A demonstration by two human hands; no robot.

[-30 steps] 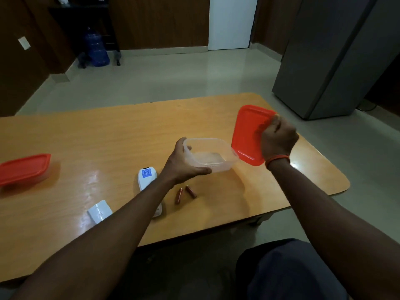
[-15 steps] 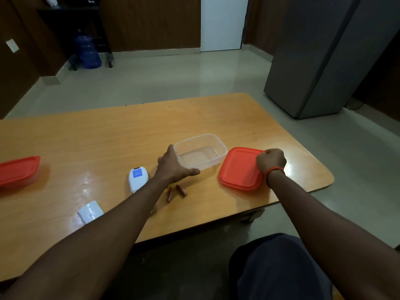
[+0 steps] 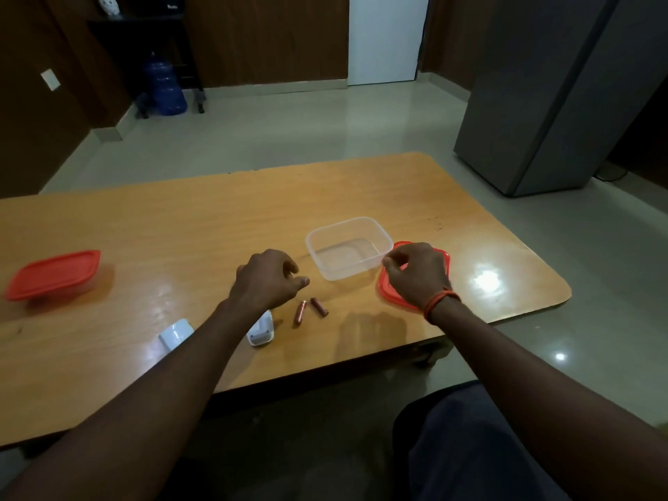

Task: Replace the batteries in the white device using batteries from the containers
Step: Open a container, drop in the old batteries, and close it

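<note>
Broadly, a wooden desk [image 3: 180, 218] with rounded corners, filling the middle of the view. At its left edge, a closed container with a red lid [image 3: 54, 273]. Right of centre, an open clear container [image 3: 349, 247], seemingly empty, with a loose red lid [image 3: 442, 256] lying flat just beside it on the right. Above that lid, the right hand [image 3: 415, 273], orange band at the wrist, fingers [image 3: 392, 263] curled loosely together near the clear container's rim, gripping nothing visible. Left of the container, the left hand [image 3: 267, 280], raised off the desk, fingers half curled and slightly apart, thumb forward, empty. Under the left wrist, the white device [image 3: 261, 332], mostly hidden, only its near end showing. Left of it, a small white cover [image 3: 176, 334] lying apart. Between the hands, nearer the front edge, two reddish batteries [image 3: 310, 309] lying on the desk, angled toward each other, just beside the device.
</note>
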